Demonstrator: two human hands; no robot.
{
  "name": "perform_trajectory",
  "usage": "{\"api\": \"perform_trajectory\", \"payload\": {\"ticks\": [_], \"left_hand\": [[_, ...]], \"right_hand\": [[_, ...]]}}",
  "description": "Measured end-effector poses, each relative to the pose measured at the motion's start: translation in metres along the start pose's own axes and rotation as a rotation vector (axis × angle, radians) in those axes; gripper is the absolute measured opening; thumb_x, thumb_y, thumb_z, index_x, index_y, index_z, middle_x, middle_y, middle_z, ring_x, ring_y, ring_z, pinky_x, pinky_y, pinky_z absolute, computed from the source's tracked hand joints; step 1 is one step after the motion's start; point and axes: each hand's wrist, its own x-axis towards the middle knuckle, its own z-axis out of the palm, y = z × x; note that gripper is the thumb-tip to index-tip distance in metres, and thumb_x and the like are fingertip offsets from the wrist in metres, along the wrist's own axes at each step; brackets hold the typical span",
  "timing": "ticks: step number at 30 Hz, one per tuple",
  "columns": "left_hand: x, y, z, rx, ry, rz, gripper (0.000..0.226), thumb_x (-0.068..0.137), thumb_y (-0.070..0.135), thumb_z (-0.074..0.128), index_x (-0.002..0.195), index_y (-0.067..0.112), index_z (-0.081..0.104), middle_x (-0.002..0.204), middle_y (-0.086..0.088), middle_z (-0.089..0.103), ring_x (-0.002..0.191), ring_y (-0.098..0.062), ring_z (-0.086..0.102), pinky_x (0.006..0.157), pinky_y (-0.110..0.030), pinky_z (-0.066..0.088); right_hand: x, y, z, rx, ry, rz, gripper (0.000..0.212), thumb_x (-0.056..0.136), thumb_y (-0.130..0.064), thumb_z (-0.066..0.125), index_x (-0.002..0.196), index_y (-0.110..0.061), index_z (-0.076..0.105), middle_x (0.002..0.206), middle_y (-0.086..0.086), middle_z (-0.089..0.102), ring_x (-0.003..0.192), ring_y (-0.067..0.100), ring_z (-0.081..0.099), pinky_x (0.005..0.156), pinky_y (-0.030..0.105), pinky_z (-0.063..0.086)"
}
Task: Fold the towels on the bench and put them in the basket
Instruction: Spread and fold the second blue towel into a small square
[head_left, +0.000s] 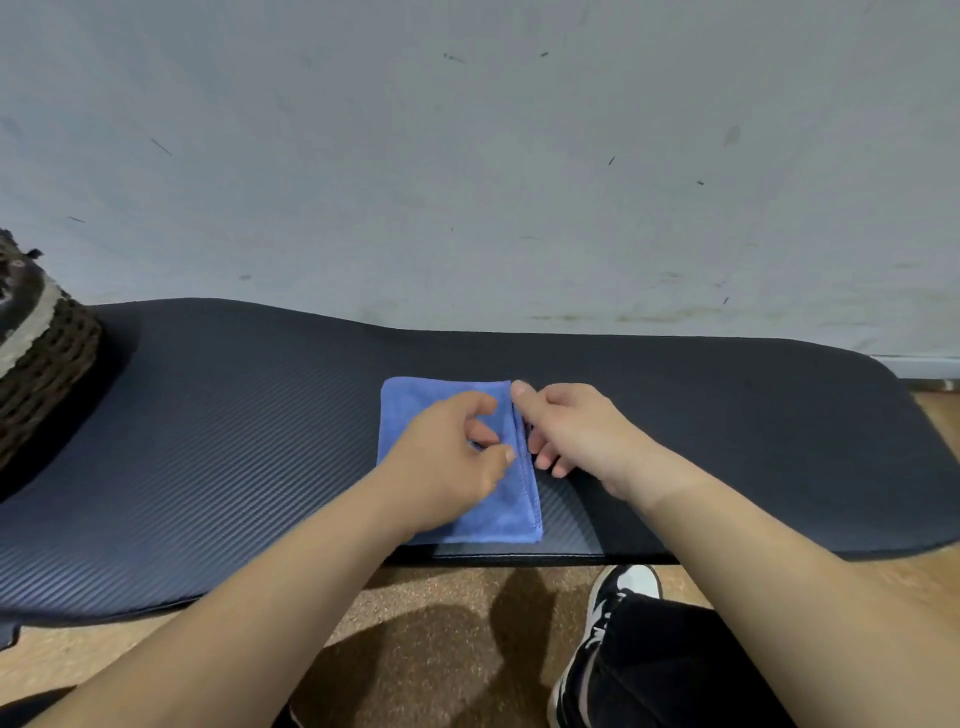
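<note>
Nearest you, your shoe (623, 584) stands on the floor below the bench (260, 415). On the bench's near middle lies the blue towel (415, 402), folded flat. Your left hand (447, 452) rests on it, thumb and forefinger pinching cloth by the right hem. Your right hand (571, 431) is just beside, curled fingers against that hem; whether they grip, I cannot tell. The basket (47, 358) stands far left.

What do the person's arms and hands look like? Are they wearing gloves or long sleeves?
No gloves and no sleeves in view: the left forearm and right forearm are bare. The left hand and right hand show no ring, watch or bracelet. Below are black trousers and a black-and-white sneaker.
</note>
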Motion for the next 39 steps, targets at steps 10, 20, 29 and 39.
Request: {"api": "perform_trajectory", "payload": {"ticks": [10, 20, 29, 39], "left_hand": [[-0.004, -0.03, -0.054, -0.006, 0.41, -0.132, 0.056, 0.079, 0.046, 0.085, 0.122, 0.021, 0.061, 0.118, 0.003, 0.063, 0.099, -0.01, 0.064, 0.079, -0.021, 0.051], [-0.008, -0.031, -0.048, 0.132, 0.287, -0.213, 0.04, 0.075, 0.046, 0.087, 0.086, 0.011, 0.069, 0.079, -0.003, 0.075, 0.078, -0.024, 0.073, 0.073, -0.054, 0.061], [-0.007, -0.019, -0.047, -0.002, 0.29, -0.17, 0.029, 0.082, 0.031, 0.083, 0.098, 0.017, 0.064, 0.096, -0.002, 0.072, 0.088, -0.02, 0.071, 0.076, -0.039, 0.061], [-0.008, 0.008, -0.014, -0.063, 0.326, -0.019, 0.033, 0.08, 0.031, 0.086, 0.107, 0.025, 0.067, 0.095, 0.007, 0.072, 0.081, -0.003, 0.069, 0.074, -0.018, 0.056]], "right_hand": [[0.0, 0.0, 0.015, -0.119, 0.033, -0.051, 0.035, 0.088, -0.039, 0.075, 0.074, -0.014, 0.056, 0.073, 0.005, 0.05, 0.067, 0.017, 0.047, 0.061, 0.029, 0.04], [-0.016, -0.003, 0.013, -0.727, 0.309, -0.474, 0.052, 0.086, -0.046, 0.073, 0.127, -0.02, 0.056, 0.129, 0.003, 0.05, 0.12, 0.027, 0.049, 0.098, 0.044, 0.048], [-0.032, 0.01, 0.024, -0.861, -0.187, -0.405, 0.095, 0.09, -0.076, 0.047, 0.164, -0.037, 0.001, 0.171, -0.008, -0.022, 0.155, 0.014, -0.028, 0.129, 0.042, 0.003], [-0.031, -0.004, 0.016, -0.428, -0.192, -0.298, 0.025, 0.082, -0.04, 0.074, 0.101, -0.034, 0.059, 0.079, -0.014, 0.057, 0.069, 0.001, 0.054, 0.067, 0.025, 0.047]]}}
